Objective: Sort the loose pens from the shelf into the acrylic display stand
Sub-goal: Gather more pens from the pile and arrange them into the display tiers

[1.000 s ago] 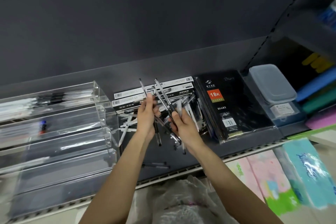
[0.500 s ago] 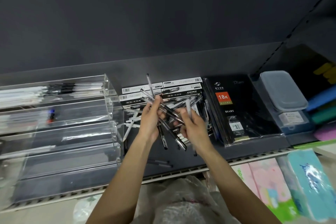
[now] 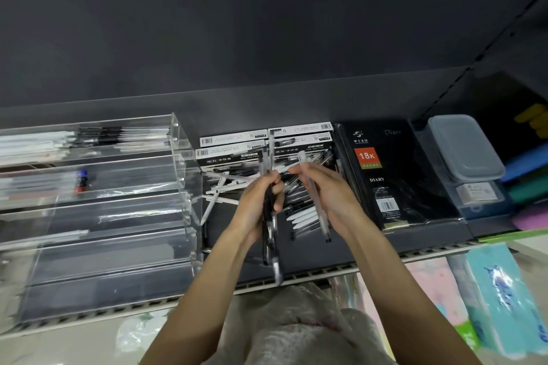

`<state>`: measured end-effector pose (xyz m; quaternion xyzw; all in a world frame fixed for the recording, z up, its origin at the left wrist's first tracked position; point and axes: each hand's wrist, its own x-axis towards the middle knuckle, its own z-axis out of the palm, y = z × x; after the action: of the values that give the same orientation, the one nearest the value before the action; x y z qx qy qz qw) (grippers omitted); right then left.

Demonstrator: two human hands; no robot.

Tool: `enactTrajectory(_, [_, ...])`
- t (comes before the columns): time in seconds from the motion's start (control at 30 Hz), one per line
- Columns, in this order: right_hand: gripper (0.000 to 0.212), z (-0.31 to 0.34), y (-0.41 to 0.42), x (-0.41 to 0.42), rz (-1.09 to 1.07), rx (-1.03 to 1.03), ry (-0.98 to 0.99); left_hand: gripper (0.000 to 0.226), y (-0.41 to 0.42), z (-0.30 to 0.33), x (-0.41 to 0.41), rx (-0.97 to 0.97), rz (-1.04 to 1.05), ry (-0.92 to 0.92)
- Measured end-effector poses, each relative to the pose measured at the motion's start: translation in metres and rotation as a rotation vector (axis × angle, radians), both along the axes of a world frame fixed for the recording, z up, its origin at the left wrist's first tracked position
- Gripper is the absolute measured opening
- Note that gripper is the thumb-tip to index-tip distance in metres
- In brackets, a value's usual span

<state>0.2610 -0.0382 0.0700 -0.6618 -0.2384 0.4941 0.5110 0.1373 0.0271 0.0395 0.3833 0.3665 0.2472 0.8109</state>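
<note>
Clear acrylic, stepped in tiers, forms the display stand [image 3: 98,210] at the left of the dark grey metal shelf [image 3: 326,258]; take it as your landmark. Its top tier holds a row of black-tipped pens lying flat, the next tier down a few with blue and red ends, and a lower tier a single pale pen. Just right of the stand lies the loose heap of white and black pens [image 3: 237,187], in front of flat white-and-black pen boxes [image 3: 267,142]. Your left hand [image 3: 255,207] is curled round a bundle of clear-and-black pens [image 3: 269,216], held nearly upright above the heap. Your right hand [image 3: 329,195] pinches one clear-barrelled pen [image 3: 317,204] beside that bundle, apart from it. Farther right of the stand sits a black wrapped diary [image 3: 394,175], then a lidded translucent plastic box [image 3: 465,148].
</note>
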Motion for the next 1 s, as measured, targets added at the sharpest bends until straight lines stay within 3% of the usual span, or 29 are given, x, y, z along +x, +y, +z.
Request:
enactTrajectory(0.2, [0.018,0.000,0.005,-0.002,-0.028,0.069,0.012,0.023,-0.010,-0.002,-0.001,0.114,-0.042,0.041])
enactTrajectory(0.33, [0.015,-0.001,0.005,0.000,0.008,0.101,-0.147,0.020,-0.013,0.000,-0.003,0.234,-0.078,0.162])
enactTrajectory(0.6, [0.035,0.006,0.016,0.019,0.162,0.056,-0.229,0.018,-0.013,0.008,-0.006,0.275,-0.145,0.163])
enactTrajectory(0.87, [0.031,0.037,0.043,0.054,0.802,-0.078,-0.437,0.022,-0.014,0.007,-0.015,0.268,-0.269,0.170])
enactTrajectory(1.0, [0.030,0.045,0.053,0.050,1.126,-0.107,-0.521,0.025,-0.021,0.005,-0.016,0.059,-0.327,0.091])
